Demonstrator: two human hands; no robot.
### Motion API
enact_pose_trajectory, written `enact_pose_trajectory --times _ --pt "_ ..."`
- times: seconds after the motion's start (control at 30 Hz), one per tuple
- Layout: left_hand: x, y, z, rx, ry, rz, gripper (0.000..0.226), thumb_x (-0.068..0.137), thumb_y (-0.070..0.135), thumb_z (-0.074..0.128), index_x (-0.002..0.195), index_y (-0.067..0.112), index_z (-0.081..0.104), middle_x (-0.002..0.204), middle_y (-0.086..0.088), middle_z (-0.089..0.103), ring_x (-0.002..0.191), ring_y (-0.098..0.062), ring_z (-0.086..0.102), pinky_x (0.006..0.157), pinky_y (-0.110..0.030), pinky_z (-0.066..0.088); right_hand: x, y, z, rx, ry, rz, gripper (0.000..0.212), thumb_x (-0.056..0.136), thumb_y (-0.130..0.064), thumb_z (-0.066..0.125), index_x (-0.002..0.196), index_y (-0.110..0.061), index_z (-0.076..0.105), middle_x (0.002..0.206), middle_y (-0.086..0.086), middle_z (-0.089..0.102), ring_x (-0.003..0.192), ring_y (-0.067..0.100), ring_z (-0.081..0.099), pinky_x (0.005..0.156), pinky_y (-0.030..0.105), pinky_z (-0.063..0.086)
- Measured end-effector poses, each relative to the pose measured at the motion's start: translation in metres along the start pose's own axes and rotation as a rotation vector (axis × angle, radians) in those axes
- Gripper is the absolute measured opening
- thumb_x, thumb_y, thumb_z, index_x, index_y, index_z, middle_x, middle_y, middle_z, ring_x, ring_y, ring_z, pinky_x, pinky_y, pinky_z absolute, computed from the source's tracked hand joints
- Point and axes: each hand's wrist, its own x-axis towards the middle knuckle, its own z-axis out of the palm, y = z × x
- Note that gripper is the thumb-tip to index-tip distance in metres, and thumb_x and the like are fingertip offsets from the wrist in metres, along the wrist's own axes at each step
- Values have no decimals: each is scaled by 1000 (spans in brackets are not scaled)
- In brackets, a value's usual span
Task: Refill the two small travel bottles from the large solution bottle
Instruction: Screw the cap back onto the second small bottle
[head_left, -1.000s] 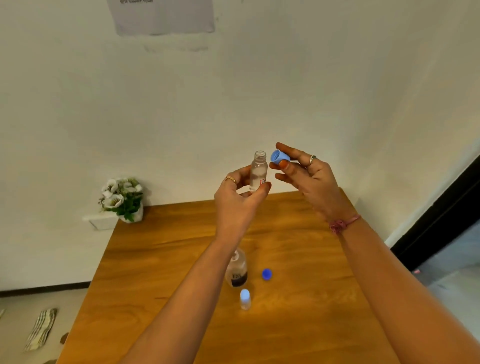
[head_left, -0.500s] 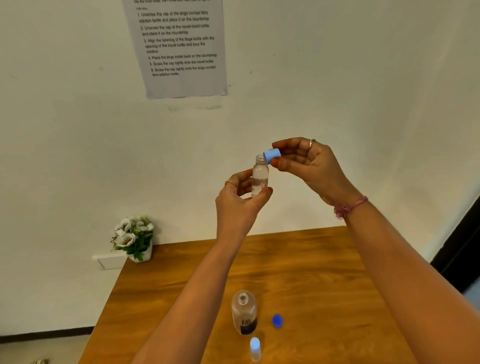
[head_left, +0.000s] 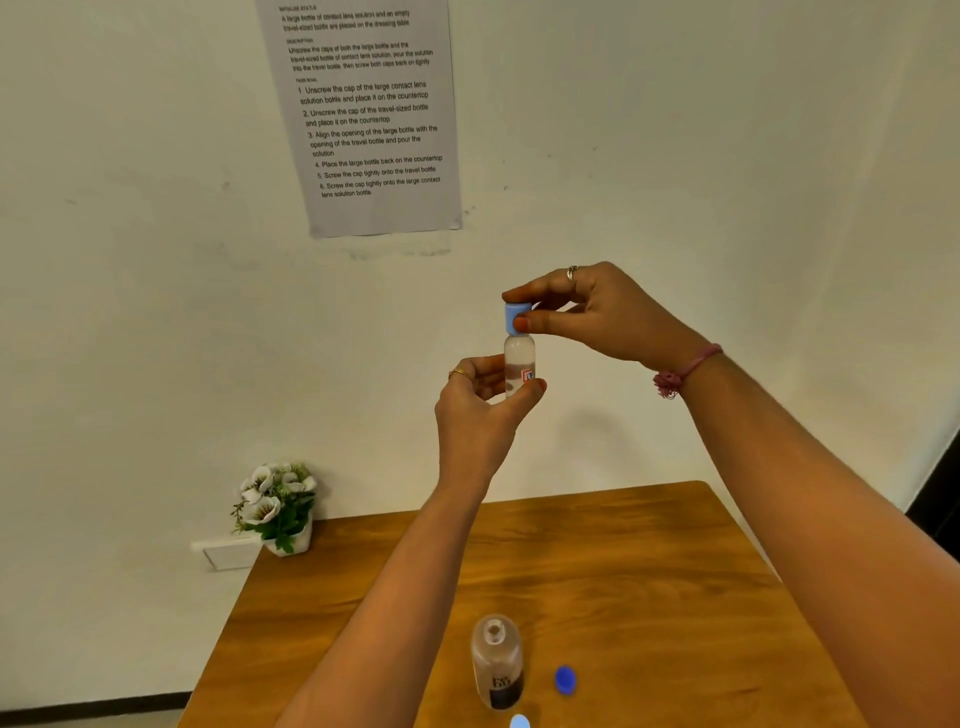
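My left hand (head_left: 480, 402) grips a small clear travel bottle (head_left: 519, 361), held upright in the air in front of the wall. A light blue cap (head_left: 516, 317) sits on its neck, pinched between thumb and fingers of my right hand (head_left: 597, 312). Down on the wooden table (head_left: 649, 571) the large solution bottle (head_left: 497, 660) stands uncapped, its dark blue cap (head_left: 565, 679) lying just to its right. The light blue top of a second small bottle (head_left: 519, 721) shows at the bottom edge, its body cut off.
A small pot of white flowers (head_left: 278, 506) stands at the table's far left corner against the wall. A printed instruction sheet (head_left: 371, 114) is stuck on the wall above. A dark doorway edge (head_left: 940, 499) lies to the right.
My right hand brought the light blue cap from beside the open travel bottle down onto its neck. Both hands rose and the view tilted up, showing more of the wall sheet.
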Motion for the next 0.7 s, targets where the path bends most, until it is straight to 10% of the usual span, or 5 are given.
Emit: enact_pose_trajectory --times 0.3,0.5,0.7 --pt "0 -7 2 -1 10 -3 38 74 22 79 105 21 57 102 4 66 95 -10 63 83 -21 50 -7 8 12 125 115 116 44 72 -49 67 111 -28 59 106 -13 64 94 0 62 76 12 48" --pt "2 -9 3 1 16 0 39 74 20 79 105 22 56 98 8 63 90 -5 61 76 -13 46 -13 15 11 297 49 67 29 94 -12 53 123 -13 57 115 1 66 110 9 60 90 20 48" --pt "3 -12 5 0 23 -3 38 74 21 79 104 22 56 98 7 64 92 -8 62 76 -14 46 -11 15 18 288 196 134 35 79 -30 70 112 -23 61 95 -4 66 93 11 63 90 29 52"
